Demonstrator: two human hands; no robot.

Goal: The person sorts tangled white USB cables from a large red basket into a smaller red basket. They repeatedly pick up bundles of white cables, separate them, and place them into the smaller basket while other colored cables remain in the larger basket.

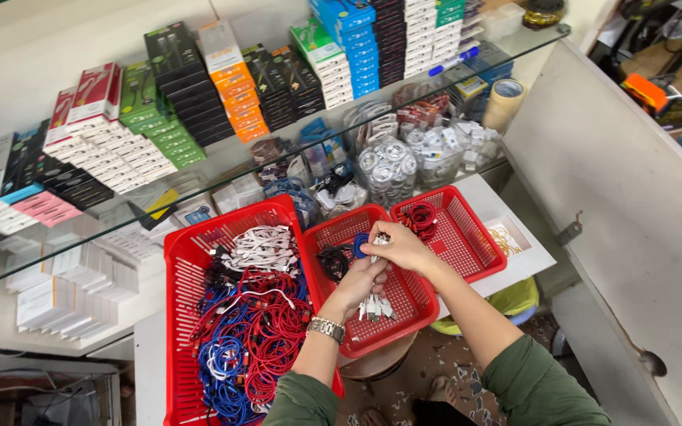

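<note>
both hands meet over the middle basket (404, 312): left hand (359, 285) and right hand (398, 246) pinch shut on a white cable bundle (376, 304) hanging toward 6 o'clock. it looks light, limp and tangle-prone; best held near the plugs.

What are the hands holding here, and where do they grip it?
Both the left hand and right hand hold a bundle of white cables at its upper part; plug ends hang over the middle red basket.

Glass shelf (222, 170) runs across, stacked with rows of small boxes (191, 87). White table (515, 260) underneath. Grey panel (625, 221) at right, metal latch (570, 231) on edge. Patterned floor (451, 371) below. Bright, even light.
</note>
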